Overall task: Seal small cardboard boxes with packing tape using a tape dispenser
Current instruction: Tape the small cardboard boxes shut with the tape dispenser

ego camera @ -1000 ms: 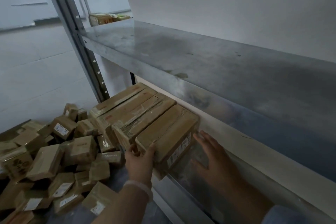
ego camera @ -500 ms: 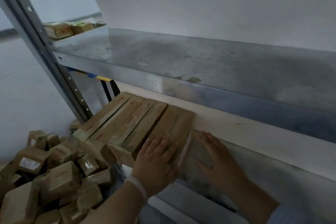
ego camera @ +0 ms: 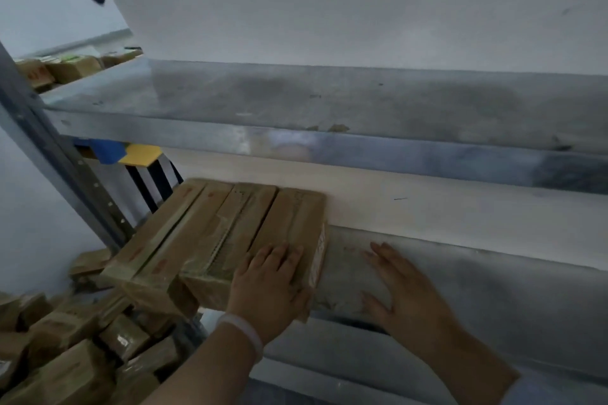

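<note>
Boxes: four long brown cardboard boxes lie side by side on the lower grey metal shelf. The rightmost brown cardboard box of the row sits directly under the left hand.
Left hand: the left hand lies flat on the near end of that rightmost box, fingers straight and slightly apart. A white wristband circles the wrist.
Right hand: the right hand is spread palm down over the bare shelf, just right of the box and clear of it. Whether it touches the shelf cannot be told.
Label: a white printed label on the box's side faces the right hand.
Pile: small brown cardboard boxes lie heaped below and left of the left forearm.
Upper shelf: the upper grey metal shelf runs above and beyond both hands.
Upright: a grey metal upright stands far left of the left hand.
</note>
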Motion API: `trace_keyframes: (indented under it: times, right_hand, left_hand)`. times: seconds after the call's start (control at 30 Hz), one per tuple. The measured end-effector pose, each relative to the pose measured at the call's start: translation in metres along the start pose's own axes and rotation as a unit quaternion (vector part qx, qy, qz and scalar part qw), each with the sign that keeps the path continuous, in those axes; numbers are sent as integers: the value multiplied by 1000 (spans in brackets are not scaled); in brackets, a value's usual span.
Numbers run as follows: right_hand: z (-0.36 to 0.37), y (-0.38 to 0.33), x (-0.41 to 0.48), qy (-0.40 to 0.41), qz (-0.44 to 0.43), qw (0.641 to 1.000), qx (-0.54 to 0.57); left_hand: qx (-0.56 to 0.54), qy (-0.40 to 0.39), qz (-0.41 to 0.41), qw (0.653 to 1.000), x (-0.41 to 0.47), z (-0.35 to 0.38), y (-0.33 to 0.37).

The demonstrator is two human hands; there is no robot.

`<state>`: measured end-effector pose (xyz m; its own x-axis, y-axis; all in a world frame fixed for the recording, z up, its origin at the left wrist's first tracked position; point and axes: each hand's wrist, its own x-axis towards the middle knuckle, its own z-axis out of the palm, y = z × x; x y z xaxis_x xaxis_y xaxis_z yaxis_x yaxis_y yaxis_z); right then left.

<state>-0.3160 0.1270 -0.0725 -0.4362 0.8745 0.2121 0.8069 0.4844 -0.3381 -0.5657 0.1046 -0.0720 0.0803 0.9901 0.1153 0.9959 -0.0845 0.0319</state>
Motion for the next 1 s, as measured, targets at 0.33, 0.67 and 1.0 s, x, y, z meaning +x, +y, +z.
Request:
trace_keyframes:
  times: [0.33, 0.67, 1.0]
  right_hand:
    - [-64, 23, -92, 127, 125, 979, -97]
    - [-160, 92, -231, 217, 276, 922, -161]
    - [-256, 210, -412, 201, 381, 880, -201]
  left_hand:
    - [-111, 94, 223, 964, 31, -30, 116]
    - [-155, 138, 398, 893, 14, -57, 318]
    - [-242, 141, 492, 824, -36, -64, 569]
